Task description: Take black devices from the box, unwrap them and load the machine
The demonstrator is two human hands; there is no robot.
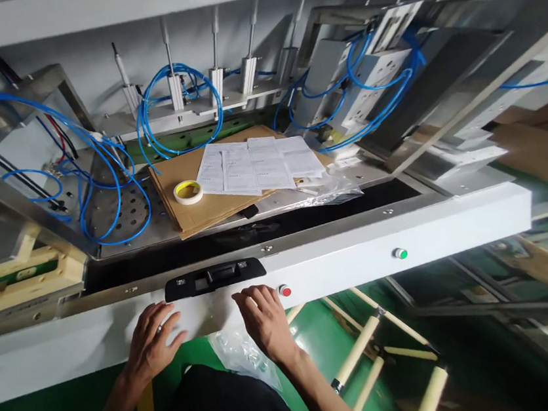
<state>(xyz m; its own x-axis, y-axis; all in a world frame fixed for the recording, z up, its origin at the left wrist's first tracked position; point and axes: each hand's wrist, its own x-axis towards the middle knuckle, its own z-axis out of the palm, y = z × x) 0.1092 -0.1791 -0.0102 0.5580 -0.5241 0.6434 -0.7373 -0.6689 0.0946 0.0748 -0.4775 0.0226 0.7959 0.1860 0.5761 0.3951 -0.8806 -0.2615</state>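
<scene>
A long black plastic trim panel (214, 279) with a recessed middle and rounded ends lies on the front ledge of the machine. My left hand (156, 338) is just below its left end, fingers spread over the white front face and nothing seen in them. Below the panel's right end is my right hand (263, 315), fingers bent and slightly apart, close to the red button (285, 290). No held object shows in it, though its palm is hidden. A clear plastic bag (248, 357) hangs or lies below, between my hands.
Behind the ledge, cardboard (177, 220) carries paper sheets (257, 164) and a tape roll (188, 192). Blue air hoses (120, 203) loop around metal cylinders (176, 91). A green button (400, 254) sits on the white front beam (454, 224). Cream tube frames (357, 352) stand below right.
</scene>
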